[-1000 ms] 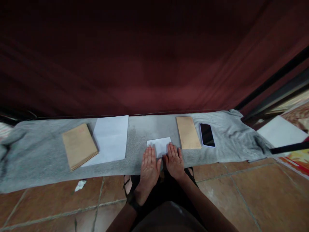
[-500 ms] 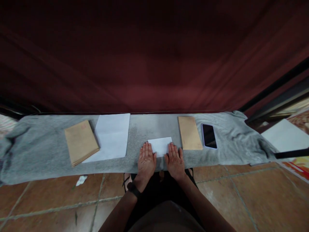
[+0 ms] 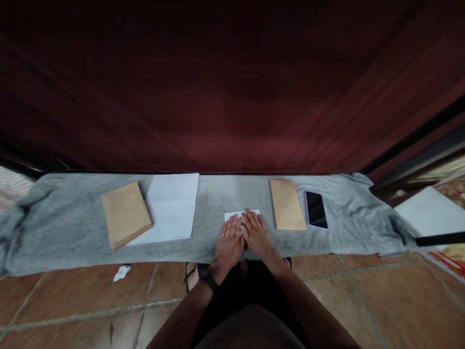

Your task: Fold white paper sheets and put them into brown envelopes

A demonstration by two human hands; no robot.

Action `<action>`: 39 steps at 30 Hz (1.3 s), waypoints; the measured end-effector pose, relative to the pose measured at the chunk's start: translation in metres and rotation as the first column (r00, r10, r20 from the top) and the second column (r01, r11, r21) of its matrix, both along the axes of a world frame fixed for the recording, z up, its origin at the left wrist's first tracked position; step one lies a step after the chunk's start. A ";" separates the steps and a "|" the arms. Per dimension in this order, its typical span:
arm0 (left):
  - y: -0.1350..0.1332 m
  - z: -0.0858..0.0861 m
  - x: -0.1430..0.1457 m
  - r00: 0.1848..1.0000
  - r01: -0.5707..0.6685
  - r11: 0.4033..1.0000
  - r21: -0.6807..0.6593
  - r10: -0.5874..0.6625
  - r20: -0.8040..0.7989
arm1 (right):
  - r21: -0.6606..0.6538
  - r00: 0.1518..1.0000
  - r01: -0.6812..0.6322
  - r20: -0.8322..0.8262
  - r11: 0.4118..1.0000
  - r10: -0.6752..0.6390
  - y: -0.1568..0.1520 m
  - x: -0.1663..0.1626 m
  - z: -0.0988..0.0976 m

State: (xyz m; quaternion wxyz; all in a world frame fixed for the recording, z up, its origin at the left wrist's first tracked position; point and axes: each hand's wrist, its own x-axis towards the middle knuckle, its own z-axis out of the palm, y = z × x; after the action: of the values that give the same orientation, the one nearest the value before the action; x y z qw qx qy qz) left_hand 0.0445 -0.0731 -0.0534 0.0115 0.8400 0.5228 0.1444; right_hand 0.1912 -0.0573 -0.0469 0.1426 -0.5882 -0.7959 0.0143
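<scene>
A small folded white paper [image 3: 232, 215] lies on a grey cloth [image 3: 65, 228] spread over the floor. Both my hands rest flat on the paper, side by side and touching. My left hand [image 3: 229, 241] covers its left part, fingers stretched out. My right hand [image 3: 254, 232] covers its right part, fingers stretched forward too. Only the paper's far edge shows above my fingertips. A dark band sits on my left wrist.
On the cloth to the left lie a stack of brown envelopes [image 3: 125, 213] and white sheets [image 3: 170, 206]. To the right lie a brown envelope [image 3: 286, 203] and a dark phone [image 3: 315, 209]. A dark red curtain [image 3: 232, 97] hangs behind. Terracotta tiles [image 3: 363, 300] lie in front.
My hands have slid together from the paper's two near corners toward its middle and moved forward over it. More of the paper is covered now.
</scene>
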 end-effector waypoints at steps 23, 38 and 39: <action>-0.008 0.010 -0.014 0.980 0.120 0.993 -0.022 -0.122 -0.157 | 0.125 0.978 0.206 -0.017 0.970 -0.206 -0.006 0.012 -0.016; -0.009 0.018 -0.015 0.967 0.119 0.993 -0.021 -0.121 -0.224 | 0.094 0.978 0.210 -0.020 0.973 -0.209 -0.007 0.011 -0.012; -0.008 0.017 -0.011 0.977 0.097 0.995 -0.015 -0.098 -0.187 | 0.086 0.981 0.195 -0.026 0.977 -0.194 -0.010 0.010 -0.011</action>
State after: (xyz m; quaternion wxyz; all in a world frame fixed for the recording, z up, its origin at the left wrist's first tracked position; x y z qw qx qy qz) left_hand 0.0332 -0.0807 -0.0366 -0.0283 0.8746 0.4800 0.0624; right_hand 0.2009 -0.0671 -0.0581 0.1762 -0.6563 -0.7331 -0.0295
